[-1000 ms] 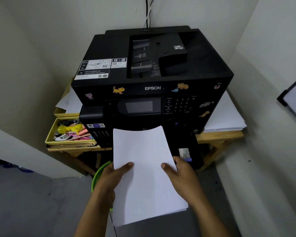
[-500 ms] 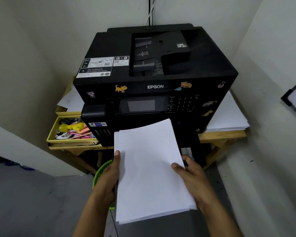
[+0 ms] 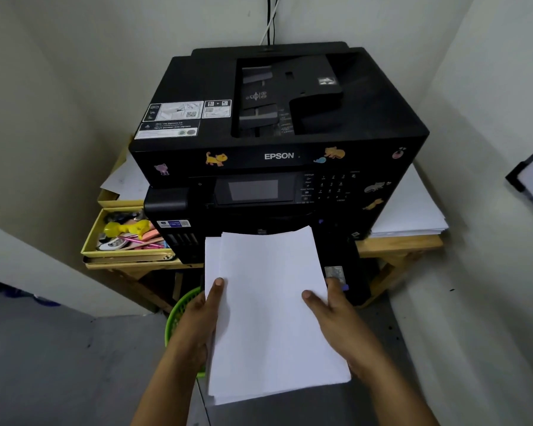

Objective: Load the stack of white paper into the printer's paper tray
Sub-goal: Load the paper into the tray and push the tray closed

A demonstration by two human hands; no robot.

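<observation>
2 hands [image 3: 197, 321], smooth rectangular paper stack [image 3: 268, 309]

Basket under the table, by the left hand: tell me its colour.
Bright green basket, seen in the head view.

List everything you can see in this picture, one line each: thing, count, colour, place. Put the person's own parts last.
printer: one, black, on the wooden table, animal stickers on its front
wooden table: one, light wood, in the corner under the printer
stack of white paper: one, white, held at the printer's lower front
spare paper pile: one, white, on the table, right of the printer
yellow tray: one, yellow, left of the printer, holding small colourful items
green basket: one, green, on the floor, mostly hidden
cables: black and white, up the wall behind
left hand: one, gripping the stack's left edge
right hand: one, gripping the stack's right edge
</observation>
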